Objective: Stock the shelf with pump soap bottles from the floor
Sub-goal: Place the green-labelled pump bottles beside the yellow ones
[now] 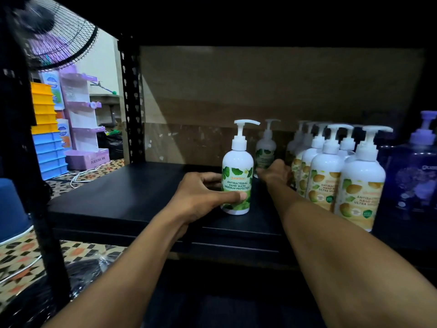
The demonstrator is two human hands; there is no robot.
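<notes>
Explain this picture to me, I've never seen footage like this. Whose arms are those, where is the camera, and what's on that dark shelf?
There is no machine here. The arms belong to a person, and the single camera sits on their head, looking forward and down, so you see roughly what they see. The left hand grips a green-leaf bottle with a white pump, which stands upright on the black shelf. The right hand reaches further back to a second green bottle. Whether it actually holds that one is too blurred to tell. To the right stand a cluster of yellow-label bottles and a purple bottle. Left of the shelf are a fan and stacked bins in yellow and blue.
</notes>
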